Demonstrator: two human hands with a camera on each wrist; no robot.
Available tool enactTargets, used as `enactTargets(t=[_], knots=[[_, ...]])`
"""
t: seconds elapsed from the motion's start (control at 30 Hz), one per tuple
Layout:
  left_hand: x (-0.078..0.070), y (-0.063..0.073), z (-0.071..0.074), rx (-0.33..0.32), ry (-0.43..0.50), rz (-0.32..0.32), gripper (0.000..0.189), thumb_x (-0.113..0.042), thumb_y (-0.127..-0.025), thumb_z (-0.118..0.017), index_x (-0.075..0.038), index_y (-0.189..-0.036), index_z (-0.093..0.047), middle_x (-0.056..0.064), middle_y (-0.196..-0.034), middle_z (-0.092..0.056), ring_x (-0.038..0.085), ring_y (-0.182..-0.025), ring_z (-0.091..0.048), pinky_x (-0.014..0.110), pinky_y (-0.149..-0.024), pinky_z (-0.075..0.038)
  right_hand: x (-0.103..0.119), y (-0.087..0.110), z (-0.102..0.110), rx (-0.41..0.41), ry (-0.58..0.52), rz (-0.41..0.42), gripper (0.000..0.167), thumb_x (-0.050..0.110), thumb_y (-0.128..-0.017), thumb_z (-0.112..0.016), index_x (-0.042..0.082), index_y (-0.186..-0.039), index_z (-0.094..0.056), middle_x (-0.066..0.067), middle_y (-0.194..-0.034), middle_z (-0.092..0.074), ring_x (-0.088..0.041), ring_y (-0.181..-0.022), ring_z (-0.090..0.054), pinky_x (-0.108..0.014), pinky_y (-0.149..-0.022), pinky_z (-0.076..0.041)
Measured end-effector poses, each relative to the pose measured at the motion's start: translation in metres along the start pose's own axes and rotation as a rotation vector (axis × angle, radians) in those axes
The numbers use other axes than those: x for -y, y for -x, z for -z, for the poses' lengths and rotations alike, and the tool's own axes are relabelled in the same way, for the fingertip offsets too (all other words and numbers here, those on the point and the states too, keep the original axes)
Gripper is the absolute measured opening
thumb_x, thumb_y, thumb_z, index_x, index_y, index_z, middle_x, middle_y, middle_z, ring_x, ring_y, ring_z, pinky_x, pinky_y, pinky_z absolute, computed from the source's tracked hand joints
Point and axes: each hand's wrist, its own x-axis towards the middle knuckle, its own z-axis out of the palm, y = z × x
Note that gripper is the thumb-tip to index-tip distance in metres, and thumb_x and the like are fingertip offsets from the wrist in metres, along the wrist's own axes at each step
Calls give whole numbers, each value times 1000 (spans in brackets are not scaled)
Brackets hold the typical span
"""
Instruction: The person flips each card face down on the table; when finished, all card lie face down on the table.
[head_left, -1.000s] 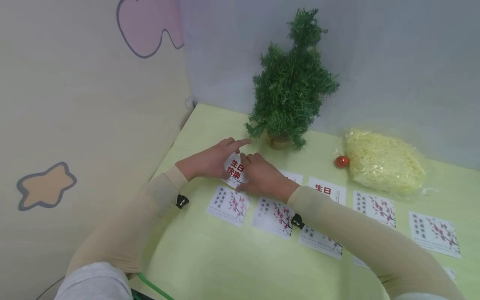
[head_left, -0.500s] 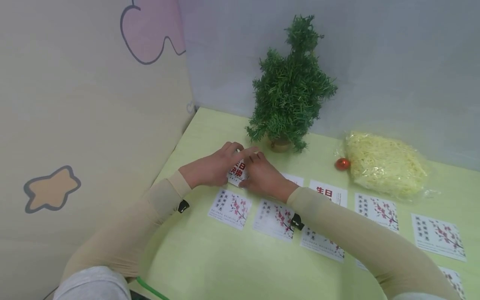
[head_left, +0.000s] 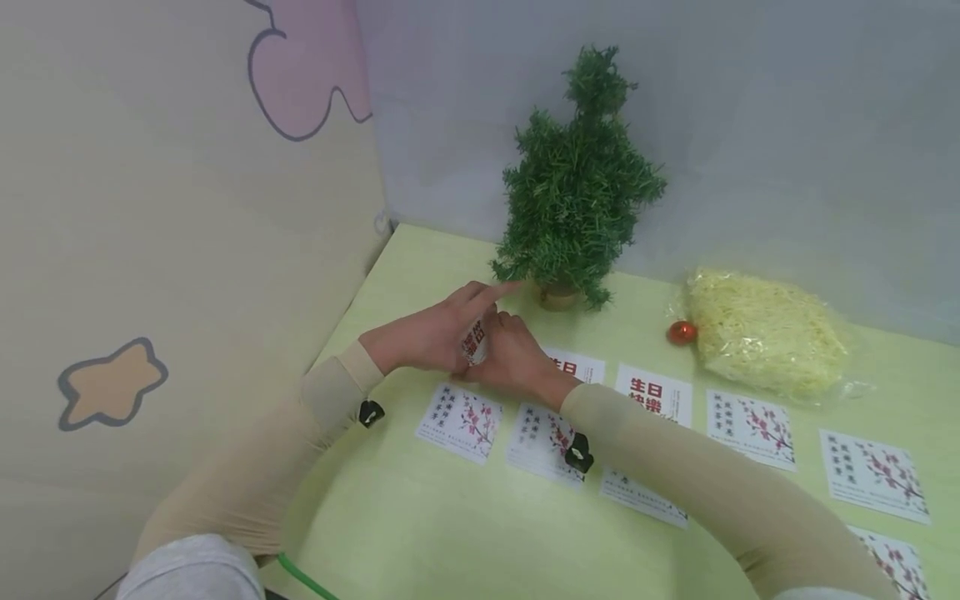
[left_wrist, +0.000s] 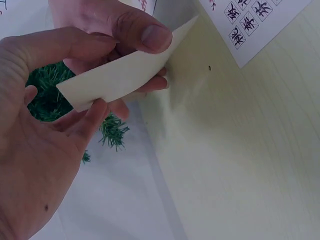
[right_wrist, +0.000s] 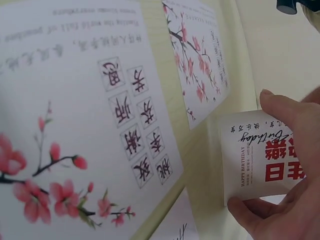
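Above the table's left part, both hands hold a small birthday card (head_left: 474, 343) printed with red characters. My left hand (head_left: 423, 335) pinches it from the left, its index finger stretched out over the top. From the right, my right hand (head_left: 516, 354) grips the other side and covers much of the print. In the left wrist view the card (left_wrist: 115, 82) shows its plain cream back, tilted and slightly bowed, with a thumb (left_wrist: 156, 38) pressed over one edge. "HAPPY BIRTHDAY" lettering shows on the card (right_wrist: 255, 155) in the right wrist view.
Cards with pink blossom branches (head_left: 459, 421) lie in rows on the pale yellow table (head_left: 420, 533), with birthday cards (head_left: 654, 392) behind them. A small artificial tree (head_left: 573, 200) stands at the back, left of a red ball (head_left: 682, 333) and a bag of yellow shreds (head_left: 765, 333).
The held card has tilted, so less of its print shows between the hands. My right hand has shifted slightly left, uncovering more of a birthday card lying behind it. The head view has shifted slightly.
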Motion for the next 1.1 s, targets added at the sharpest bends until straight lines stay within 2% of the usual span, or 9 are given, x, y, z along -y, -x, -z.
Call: enactTargets(t=[0.13, 0.2, 0.3, 0.4, 0.5, 0.67, 0.83, 0.97, 1.1], knots=[[7, 4, -5, 15, 123, 16, 142, -11, -81, -99, -42, -177, 1, 6, -176, -26, 23, -157, -39, 42, -120, -50, -2, 2, 4, 1, -59, -13, 136, 51, -84, -93, -3, -175, -6, -9, -122, -65, -24, -109, -62, -40, -98, -56], [11, 5, -9, 10, 203, 18, 143, -6, -82, -98, -42, -177, 3, 2, -182, -17, 25, -163, -32, 44, -126, -44, -5, 5, 6, -10, -103, -13, 136, 47, -83, -95, 1, -176, -7, -10, -131, -65, -24, -115, -63, -42, -104, -55], [18, 6, -16, -7, 353, 23, 147, 4, -80, -95, -43, -177, 5, -1, -186, -6, 29, -167, -29, 45, -125, -45, -9, 10, 7, -27, -153, -34, 133, 46, -82, -96, 6, -177, -13, -13, -148, -57, -26, -126, -63, -46, -112, -54], [23, 7, -22, -19, 507, 42, 148, 11, -80, -92, -45, -176, 5, 1, -185, -10, 28, -166, -32, 46, -116, -54, -12, 14, 7, -39, -182, -65, 128, 50, -80, -98, 9, -174, -22, -14, -159, -46, -28, -132, -61, -49, -116, -52], [25, 8, -28, -16, 584, 46, 149, 15, -79, -90, -43, -177, 6, 5, -181, -20, 28, -167, -30, 49, -113, -56, -14, 17, 7, -55, -208, -68, 110, 47, -80, -99, 9, -161, -35, -15, -152, -48, -30, -126, -62, -48, -110, -55], [29, 9, -40, -10, 526, 62, 152, 15, -74, -92, -41, -177, 5, 3, -180, -22, 29, -167, -29, 49, -128, -40, -17, 19, 3, -79, -260, -67, 90, 37, -82, -99, 10, -146, -42, -15, -139, -58, -33, -120, -65, -46, -101, -57], [36, 6, -51, -56, 402, 36, 146, 3, -79, -97, -36, -178, 3, 3, -177, -35, 23, -163, -37, 50, -131, -37, -18, 22, 0, -86, -340, -121, 103, 37, -85, -98, 7, -160, -34, -20, -151, -62, -38, -140, -62, -52, -116, -51], [46, 3, -53, -97, 331, 2, 136, -13, -85, -98, -30, -179, -1, 5, -170, -47, 21, -160, -43, 52, -128, -41, -15, 25, 2, -63, -374, -153, 105, 42, -87, -96, 9, -162, -31, -18, -148, -65, -35, -135, -65, -50, -113, -53], [50, -1, -50, -92, 316, 10, 137, -18, -84, -99, -34, -178, -2, 5, -165, -50, 22, -156, -46, 55, -126, -41, -15, 29, 10, -78, -371, -152, 121, 44, -86, -96, 9, -173, -18, -20, -161, -53, -36, -147, -56, -54, -118, -49]])
